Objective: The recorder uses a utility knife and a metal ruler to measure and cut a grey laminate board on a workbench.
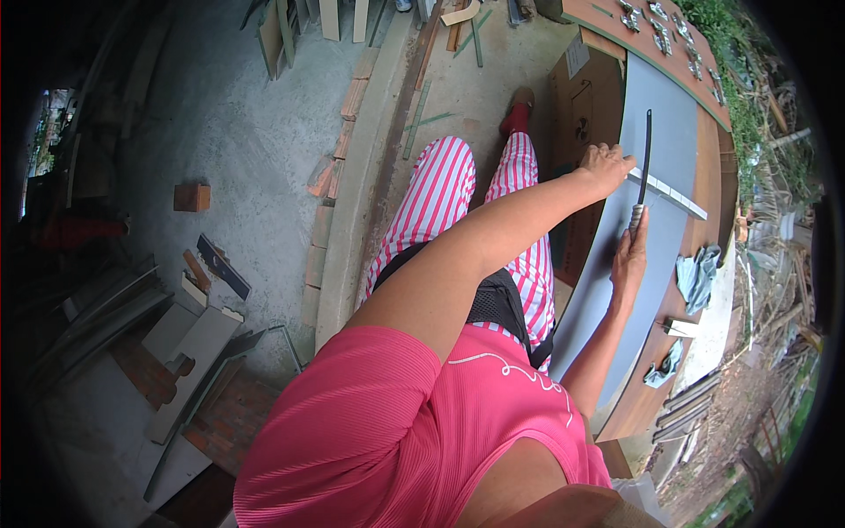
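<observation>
My left hand is closed over the near end of a narrow whitish strip. The strip has marks across it at intervals and lies crosswise on a long grey panel. My right hand grips the pale wrapped handle of a thin black hacksaw blade, whose tip has a hole. The blade points away from me and crosses the strip a little right of my left hand. Whether it touches the strip, I cannot tell.
A cardboard box stands beside the panel. Metal fittings lie on a brown board at the far right. Blue-grey cloths hang by the panel's right edge. A brick and board offcuts lie on the concrete floor to the left.
</observation>
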`<state>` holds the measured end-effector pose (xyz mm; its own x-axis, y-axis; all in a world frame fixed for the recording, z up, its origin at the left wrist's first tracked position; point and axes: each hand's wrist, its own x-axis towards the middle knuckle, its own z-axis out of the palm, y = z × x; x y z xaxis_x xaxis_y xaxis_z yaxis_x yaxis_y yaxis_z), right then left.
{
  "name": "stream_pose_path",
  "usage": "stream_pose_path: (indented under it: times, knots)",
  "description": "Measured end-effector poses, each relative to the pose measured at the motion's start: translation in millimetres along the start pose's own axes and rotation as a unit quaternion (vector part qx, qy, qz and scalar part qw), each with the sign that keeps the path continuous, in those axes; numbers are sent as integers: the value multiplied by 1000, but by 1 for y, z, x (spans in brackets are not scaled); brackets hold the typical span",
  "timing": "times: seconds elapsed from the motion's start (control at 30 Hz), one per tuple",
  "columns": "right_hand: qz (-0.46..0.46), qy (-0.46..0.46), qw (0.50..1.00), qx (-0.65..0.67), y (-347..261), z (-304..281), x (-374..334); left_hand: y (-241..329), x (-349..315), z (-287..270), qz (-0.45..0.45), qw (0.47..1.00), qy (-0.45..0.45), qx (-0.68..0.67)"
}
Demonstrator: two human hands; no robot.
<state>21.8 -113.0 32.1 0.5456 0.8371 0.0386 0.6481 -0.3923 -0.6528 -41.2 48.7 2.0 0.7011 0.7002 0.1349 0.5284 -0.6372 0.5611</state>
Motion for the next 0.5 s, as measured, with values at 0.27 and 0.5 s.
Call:
stream_pose_path:
  times: [0.27,0.5]
  knots:
    - [11,2,1000,6,2,-2,-25,-3,0,1,3,1000,2,-7]
    - [42,15,999,23,13,-3,-60,-2,-1,1,12,1000,10,-8]
